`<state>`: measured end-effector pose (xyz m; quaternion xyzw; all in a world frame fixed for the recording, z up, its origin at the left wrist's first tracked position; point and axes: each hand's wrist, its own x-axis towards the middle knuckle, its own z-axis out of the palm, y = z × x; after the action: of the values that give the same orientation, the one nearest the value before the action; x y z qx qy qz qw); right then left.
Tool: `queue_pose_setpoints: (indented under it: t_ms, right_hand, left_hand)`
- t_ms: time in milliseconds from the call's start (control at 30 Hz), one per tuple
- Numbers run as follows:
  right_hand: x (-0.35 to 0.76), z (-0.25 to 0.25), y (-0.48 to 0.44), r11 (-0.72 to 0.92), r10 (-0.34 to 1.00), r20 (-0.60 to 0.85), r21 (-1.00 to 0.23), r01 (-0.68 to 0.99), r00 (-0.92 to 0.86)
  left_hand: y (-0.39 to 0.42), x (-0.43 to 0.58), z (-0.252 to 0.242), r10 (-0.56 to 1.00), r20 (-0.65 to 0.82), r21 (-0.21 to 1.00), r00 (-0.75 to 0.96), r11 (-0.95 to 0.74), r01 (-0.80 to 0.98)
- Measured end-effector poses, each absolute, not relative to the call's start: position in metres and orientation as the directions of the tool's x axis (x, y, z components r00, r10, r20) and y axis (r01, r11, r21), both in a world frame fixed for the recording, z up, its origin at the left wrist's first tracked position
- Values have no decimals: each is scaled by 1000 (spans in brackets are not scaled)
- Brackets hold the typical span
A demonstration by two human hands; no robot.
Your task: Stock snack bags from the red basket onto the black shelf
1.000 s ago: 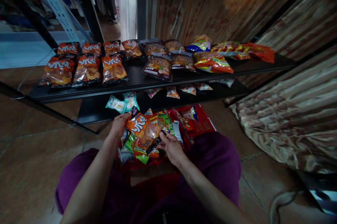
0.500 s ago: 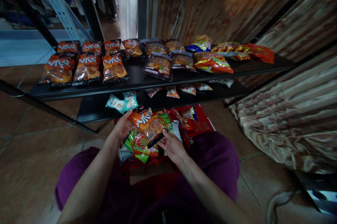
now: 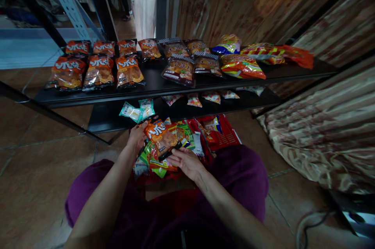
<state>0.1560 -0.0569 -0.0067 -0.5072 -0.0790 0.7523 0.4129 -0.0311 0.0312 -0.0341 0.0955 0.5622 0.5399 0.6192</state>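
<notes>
Between my hands is an orange and black snack bag (image 3: 161, 137), tilted and face up. My left hand (image 3: 137, 136) grips its upper left edge, thumb on top. At the lower right corner, my right hand (image 3: 187, 161) pinches the bag with its fingers stretched along the edge. Beneath it, a red box (image 3: 225, 137) holds several colourful snack packs, partly hidden by the bag and my hands. Matching orange snack bags (image 3: 68, 71) stand in two rows on the left of the black upper shelf (image 3: 152, 92).
Brown chip bags (image 3: 178, 69) and red-yellow snack bags (image 3: 243, 66) lie farther right on the upper shelf. Teal packets (image 3: 133, 112) and small white-red packs (image 3: 194, 100) rest on the lower shelf. A patterned curtain (image 3: 310, 132) hangs at the right; a black post (image 3: 55, 120) stands left.
The orange snack bag has turned a little more upright in my hands, its lower end shifting left. My right hand moved slightly left with it. The whole view shifted slightly.
</notes>
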Motion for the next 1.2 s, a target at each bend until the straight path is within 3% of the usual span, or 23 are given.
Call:
queue_pose_setpoints:
  t_ms: [200, 500, 767, 1033, 1200]
  right_hand:
    - [149, 6, -58, -618, 742, -652, -578, -533, -153]
    - [139, 18, -61, -517, 808, -583, -629, -581, -87]
    - [139, 26, -59, -488, 810, -585, -629, -604, -45]
    - [134, 27, -63, -501, 788, -615, -636, -587, -6]
    - [133, 26, -64, -543, 731, -682, -576, -611, -6]
  left_hand:
    - [33, -33, -40, 719, -665, 666, -202, 449, -595]
    - [30, -27, -38, 669, -744, 517, -4, 571, -638]
    - [27, -29, -37, 686, -715, 448, 133, 596, -666]
    - [27, -30, -44, 677, -714, 434, 179, 628, -646]
    - [25, -27, -42, 673, -723, 446, 157, 627, -639]
